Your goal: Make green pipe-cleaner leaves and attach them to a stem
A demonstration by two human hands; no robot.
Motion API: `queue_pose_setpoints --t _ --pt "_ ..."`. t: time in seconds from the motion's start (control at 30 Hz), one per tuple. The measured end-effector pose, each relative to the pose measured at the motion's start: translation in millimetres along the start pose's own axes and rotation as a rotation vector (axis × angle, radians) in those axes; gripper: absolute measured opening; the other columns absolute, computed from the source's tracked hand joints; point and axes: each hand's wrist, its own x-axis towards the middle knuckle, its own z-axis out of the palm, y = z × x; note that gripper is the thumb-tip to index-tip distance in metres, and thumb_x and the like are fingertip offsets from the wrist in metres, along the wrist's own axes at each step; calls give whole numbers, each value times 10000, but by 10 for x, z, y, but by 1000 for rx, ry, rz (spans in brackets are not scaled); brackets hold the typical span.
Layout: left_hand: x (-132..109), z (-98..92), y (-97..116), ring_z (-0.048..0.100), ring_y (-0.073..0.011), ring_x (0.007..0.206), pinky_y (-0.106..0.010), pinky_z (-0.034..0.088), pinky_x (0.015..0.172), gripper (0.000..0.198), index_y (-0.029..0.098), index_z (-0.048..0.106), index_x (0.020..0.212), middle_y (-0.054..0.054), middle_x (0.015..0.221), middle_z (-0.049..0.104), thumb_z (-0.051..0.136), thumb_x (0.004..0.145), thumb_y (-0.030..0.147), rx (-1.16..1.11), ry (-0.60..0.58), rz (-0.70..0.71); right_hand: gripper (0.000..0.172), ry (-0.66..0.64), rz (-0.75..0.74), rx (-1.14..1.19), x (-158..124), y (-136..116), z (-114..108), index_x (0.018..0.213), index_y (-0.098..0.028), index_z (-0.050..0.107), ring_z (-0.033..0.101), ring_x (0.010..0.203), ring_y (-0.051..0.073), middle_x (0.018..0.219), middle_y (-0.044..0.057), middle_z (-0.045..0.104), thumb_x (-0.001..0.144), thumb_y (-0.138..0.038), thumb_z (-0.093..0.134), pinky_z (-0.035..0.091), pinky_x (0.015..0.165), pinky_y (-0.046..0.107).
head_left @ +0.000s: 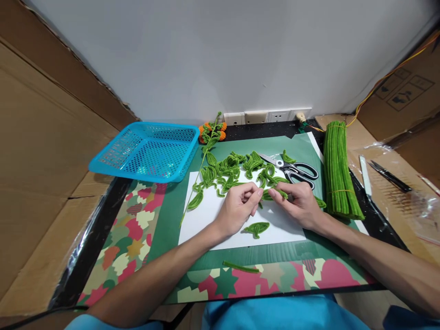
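Note:
My left hand [238, 206] and my right hand [298, 201] meet over a white sheet [206, 220]. Together they pinch a green pipe-cleaner piece [267, 195] between their fingertips. A finished green pipe-cleaner leaf [256, 228] lies on the sheet just below my hands. Behind them sits a heap of several green leaves [233, 168]. A long stem with leaves and orange flowers [210, 137] runs from the sheet's left side up to the back.
Scissors [292, 169] lie open behind my right hand. A bundle of straight green pipe cleaners [338, 169] lies at the right. A blue mesh basket [147, 150] stands at back left. One loose green piece [240, 266] lies near the front. Cardboard walls enclose both sides.

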Motion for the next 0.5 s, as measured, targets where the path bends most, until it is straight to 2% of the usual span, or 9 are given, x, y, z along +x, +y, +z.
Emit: queue_pose_setpoints --t 0.17,0.37,0.5 --pt "-9 -5 -2 462 -66 467 -203 362 507 433 175 578 785 65 561 525 631 1056 509 19 -26 -28 579 16 15 1 -20 8 -9 622 -220 355 256 511 89 579 -62 278 1099 -500 528 230 514 287" --pt "-15 0 12 470 -72 498 -209 373 535 452 175 558 758 57 573 528 637 1052 509 5 -62 -25 545 8 30 -7 -32 5 -16 638 -216 417 310 499 86 566 -58 371 1109 -469 522 264 527 287" --pt "-18 2 13 463 -74 510 -210 359 533 455 174 560 760 53 581 531 618 1062 509 6 -90 -31 519 21 -11 -22 -35 17 -5 643 -216 406 290 494 81 567 -66 334 1106 -415 531 256 516 278"
